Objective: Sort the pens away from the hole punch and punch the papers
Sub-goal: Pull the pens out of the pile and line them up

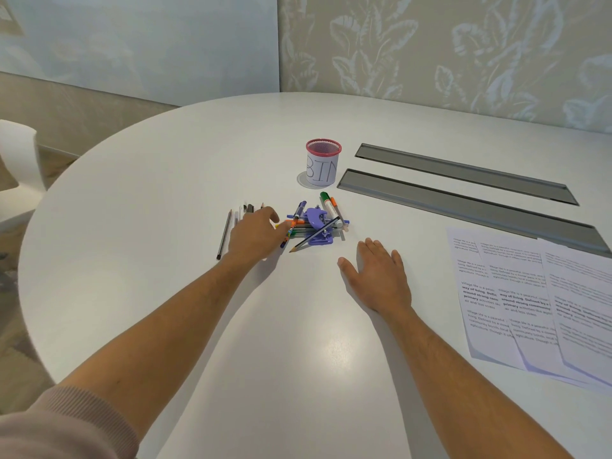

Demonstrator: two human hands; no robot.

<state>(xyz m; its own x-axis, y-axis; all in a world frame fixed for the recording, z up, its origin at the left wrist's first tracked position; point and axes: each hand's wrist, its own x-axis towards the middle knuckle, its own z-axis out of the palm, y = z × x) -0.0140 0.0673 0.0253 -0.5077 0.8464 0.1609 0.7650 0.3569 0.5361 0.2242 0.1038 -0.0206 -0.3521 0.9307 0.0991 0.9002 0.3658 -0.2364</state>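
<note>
Left hand [255,235] is out over the white table [165,193], reaching into the pile of pens [299,226] heaped on the purple hole punch [318,223] mid-table. Its fingertips sit at the pile's left end, near an orange pen, but whether they pinch anything I cannot tell. Behind that hand, a few sorted pens and a pencil [224,234] lie side by side. Right hand [377,276] rests flat, fingers straight, just near-side of the punch. The papers [530,299] lie fanned by the right edge. A pink-rimmed cup [323,162] marked BIN stands beyond the pile.
</note>
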